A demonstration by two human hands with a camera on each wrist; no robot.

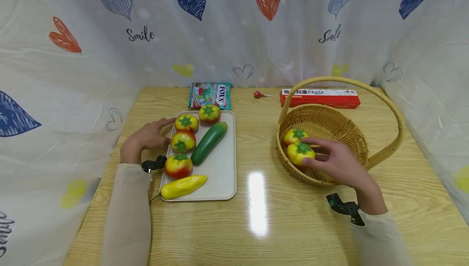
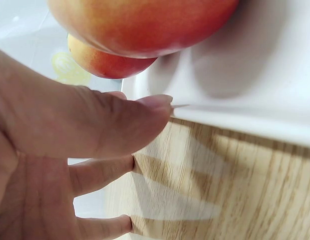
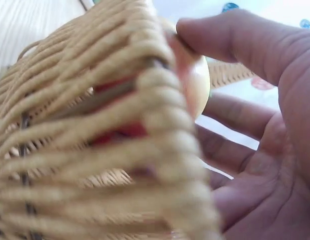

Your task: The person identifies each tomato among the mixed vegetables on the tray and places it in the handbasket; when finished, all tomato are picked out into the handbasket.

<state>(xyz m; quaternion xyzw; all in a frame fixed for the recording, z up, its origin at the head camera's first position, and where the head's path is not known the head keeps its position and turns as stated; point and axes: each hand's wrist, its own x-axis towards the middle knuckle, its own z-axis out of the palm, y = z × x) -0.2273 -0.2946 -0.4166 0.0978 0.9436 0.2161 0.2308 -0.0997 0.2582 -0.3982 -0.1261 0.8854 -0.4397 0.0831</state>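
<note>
My right hand (image 1: 338, 162) reaches over the near left rim of the wicker basket (image 1: 360, 146). Its thumb and fingers lie around a yellow-red tomato (image 1: 299, 154) with a green leafy top. A second tomato (image 1: 293, 135) sits just behind it in the basket. Over on the left, my left hand (image 1: 146, 137) rests at the left edge of a white tray (image 1: 216, 180), thumb at the rim and other fingertips down on the table. Beside that hand on the tray are tomatoes (image 1: 183, 141), a green cucumber (image 1: 209, 143) and a yellow pepper (image 1: 185, 186).
Behind the tray lies a teal candy bag (image 1: 209, 95). A red lollipop (image 1: 258, 94) and a red pasta box (image 1: 322, 100) lie along the back of the wooden table (image 1: 205, 233). The basket's tall handle (image 1: 397, 123) arches over its right side.
</note>
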